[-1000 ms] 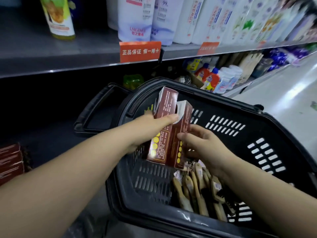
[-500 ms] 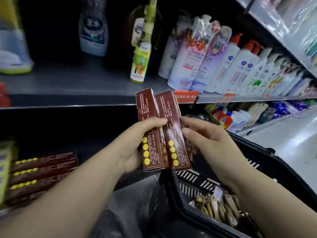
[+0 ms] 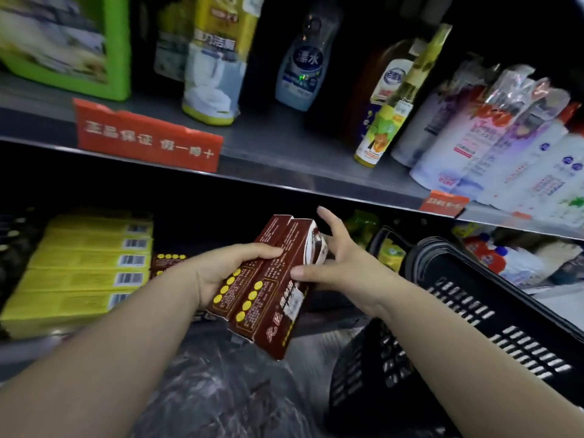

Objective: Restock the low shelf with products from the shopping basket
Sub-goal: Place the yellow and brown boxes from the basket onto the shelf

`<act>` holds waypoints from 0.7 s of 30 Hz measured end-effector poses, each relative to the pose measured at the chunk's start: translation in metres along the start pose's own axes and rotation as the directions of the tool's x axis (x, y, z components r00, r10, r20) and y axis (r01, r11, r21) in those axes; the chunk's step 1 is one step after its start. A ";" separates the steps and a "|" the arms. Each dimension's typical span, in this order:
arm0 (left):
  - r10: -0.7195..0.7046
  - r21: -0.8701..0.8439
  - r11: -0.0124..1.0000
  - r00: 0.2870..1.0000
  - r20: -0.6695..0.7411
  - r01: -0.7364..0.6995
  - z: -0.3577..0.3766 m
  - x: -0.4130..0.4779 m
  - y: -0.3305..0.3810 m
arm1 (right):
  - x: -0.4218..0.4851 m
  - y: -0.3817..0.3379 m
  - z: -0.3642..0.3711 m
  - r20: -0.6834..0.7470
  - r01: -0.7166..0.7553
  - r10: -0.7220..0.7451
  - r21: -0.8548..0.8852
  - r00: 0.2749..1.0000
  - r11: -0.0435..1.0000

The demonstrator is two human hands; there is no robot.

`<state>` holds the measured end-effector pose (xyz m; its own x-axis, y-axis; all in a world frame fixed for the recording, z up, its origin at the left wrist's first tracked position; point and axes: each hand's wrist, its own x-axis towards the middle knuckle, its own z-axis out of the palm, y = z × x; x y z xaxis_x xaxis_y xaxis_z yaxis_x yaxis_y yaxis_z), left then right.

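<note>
Two long dark red boxes [image 3: 268, 289] with yellow dots lie side by side in my hands, just in front of the low shelf [image 3: 28, 346]. My left hand [image 3: 224, 270] grips them from the left with fingers curled over the top. My right hand [image 3: 341, 263] holds the right box, thumb on its face, index finger raised. More dark red boxes [image 3: 167, 263] lie on the low shelf behind my left hand. The black shopping basket [image 3: 474, 311] stands at the right; its inside is out of sight.
A stack of yellow boxes [image 3: 85, 270] fills the left of the low shelf. The shelf above [image 3: 284, 165] juts out over my hands, with red price tags, bottles and white pouches. A crinkled plastic bag [image 3: 221, 390] lies below the boxes.
Both hands have carried the two boxes out of the basket, leftward and down, level with the low shelf. The view has swung left; the yellow boxes are now in sight.
</note>
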<state>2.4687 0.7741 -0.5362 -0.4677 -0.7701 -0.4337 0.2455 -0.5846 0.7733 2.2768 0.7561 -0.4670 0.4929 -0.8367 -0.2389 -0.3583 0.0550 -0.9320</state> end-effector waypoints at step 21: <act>0.017 0.048 0.999 0.800 -0.600 0.015 -0.139 -0.046 -0.002 | 0.148 0.075 0.047 -0.461 0.150 -0.141 -0.017 0.876 0.989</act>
<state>2.6083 0.7751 -0.5820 0.1394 -0.7790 -0.6114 0.1970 -0.5832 0.7881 2.3606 0.6622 -0.5851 0.1171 -0.9920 0.0475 -0.2940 -0.0803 -0.9524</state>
